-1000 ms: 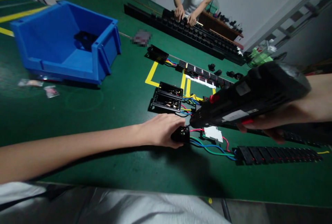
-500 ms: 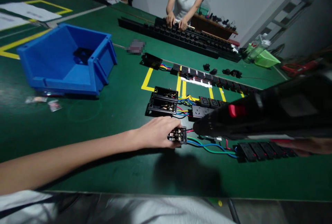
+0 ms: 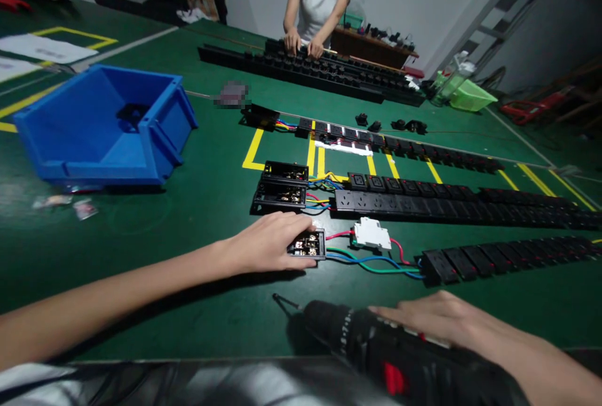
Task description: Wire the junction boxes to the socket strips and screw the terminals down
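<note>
My left hand [image 3: 266, 244] rests on the green table [image 3: 216, 174] with its fingers curled round the left end of a small black terminal box [image 3: 308, 245]. Red, blue and green wires [image 3: 371, 261] run from that box to a white breaker [image 3: 372, 233] and a black socket strip [image 3: 503, 256]. My right hand [image 3: 435, 321] lies over a black cordless screwdriver [image 3: 395, 356] at the table's near edge, fingers laid along its body. The tool's bit [image 3: 285, 300] points left, low over the table.
Two open black boxes [image 3: 282, 186] with wired socket strips [image 3: 451, 202] lie beyond my left hand. A blue bin [image 3: 101, 127] stands at the left. Across the table a person in a white top [image 3: 315, 1] works on long black strips [image 3: 320, 70]. A green tray [image 3: 465, 97] sits far right.
My right hand has brought the screwdriver down from above the terminal box to the near table edge. The left hand stays on the box.
</note>
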`<state>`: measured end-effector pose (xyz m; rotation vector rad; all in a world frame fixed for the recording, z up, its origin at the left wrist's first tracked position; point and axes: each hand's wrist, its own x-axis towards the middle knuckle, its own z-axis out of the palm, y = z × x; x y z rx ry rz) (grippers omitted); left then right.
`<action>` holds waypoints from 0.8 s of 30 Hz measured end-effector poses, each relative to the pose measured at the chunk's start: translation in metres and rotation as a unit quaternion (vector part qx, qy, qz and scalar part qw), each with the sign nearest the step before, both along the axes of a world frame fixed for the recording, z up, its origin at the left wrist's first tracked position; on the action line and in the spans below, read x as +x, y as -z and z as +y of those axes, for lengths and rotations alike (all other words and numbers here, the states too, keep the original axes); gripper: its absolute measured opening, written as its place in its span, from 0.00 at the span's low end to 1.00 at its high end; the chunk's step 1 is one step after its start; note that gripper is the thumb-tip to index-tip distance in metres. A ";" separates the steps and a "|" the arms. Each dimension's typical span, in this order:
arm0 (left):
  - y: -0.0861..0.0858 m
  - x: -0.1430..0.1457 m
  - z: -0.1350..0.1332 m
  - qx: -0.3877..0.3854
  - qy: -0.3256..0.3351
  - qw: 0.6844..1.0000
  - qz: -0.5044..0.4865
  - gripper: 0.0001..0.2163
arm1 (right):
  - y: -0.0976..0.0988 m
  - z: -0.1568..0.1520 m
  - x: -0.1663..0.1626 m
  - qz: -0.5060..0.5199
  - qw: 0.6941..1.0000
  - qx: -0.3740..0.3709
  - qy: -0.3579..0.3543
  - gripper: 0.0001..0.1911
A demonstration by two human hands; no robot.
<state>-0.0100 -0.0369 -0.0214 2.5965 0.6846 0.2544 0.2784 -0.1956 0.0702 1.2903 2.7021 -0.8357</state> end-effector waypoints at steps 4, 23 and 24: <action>-0.006 0.001 -0.002 0.007 0.005 1.000 0.009 0.20 | 0.026 0.002 -0.024 0.065 0.998 -0.010 -0.023 0.33; -0.011 -0.011 -0.014 0.063 0.028 0.997 0.036 0.13 | 0.081 0.034 -0.094 0.029 0.985 0.147 -0.080 0.28; -0.012 -0.011 -0.014 0.064 0.031 0.996 0.046 0.13 | 0.080 0.034 -0.094 0.028 0.986 0.144 -0.083 0.28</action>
